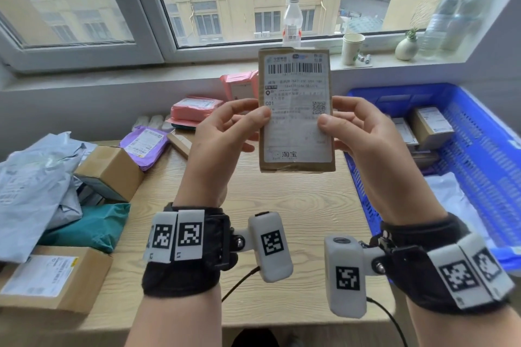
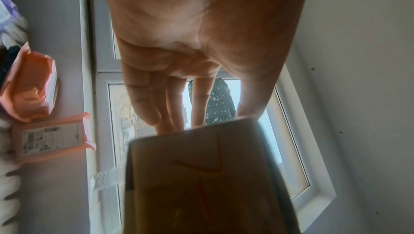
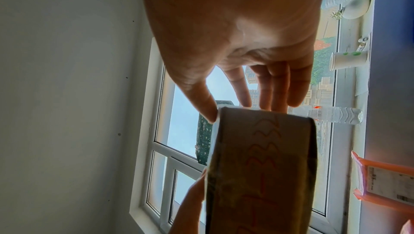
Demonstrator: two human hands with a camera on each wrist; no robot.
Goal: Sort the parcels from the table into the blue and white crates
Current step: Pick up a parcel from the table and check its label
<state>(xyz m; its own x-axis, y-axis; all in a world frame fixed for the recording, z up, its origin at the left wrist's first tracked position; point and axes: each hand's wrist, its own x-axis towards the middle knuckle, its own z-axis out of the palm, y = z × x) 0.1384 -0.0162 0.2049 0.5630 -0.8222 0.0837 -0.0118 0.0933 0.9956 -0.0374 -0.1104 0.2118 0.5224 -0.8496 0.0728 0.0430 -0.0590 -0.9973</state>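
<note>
- Brown parcel [image 1: 296,110]: held upright above the tabletop [image 1: 282,205], left of the blue crate [image 1: 479,149]; left hand [image 1: 222,135] and right hand [image 1: 363,132] pinch its side edges
- Sorted: a few boxes [image 1: 431,124] inside the blue crate
- Unsorted: parcel pile [image 1: 70,177] left of that crate; white crate unseen

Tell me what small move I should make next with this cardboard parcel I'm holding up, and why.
Probably finish reading the label, then carry it right toward the blue crate. Both the left hand and right hand pinch the cardboard parcel upright above the table, label facing you; no white crate is in view, and the blue one already holds boxes.
</note>
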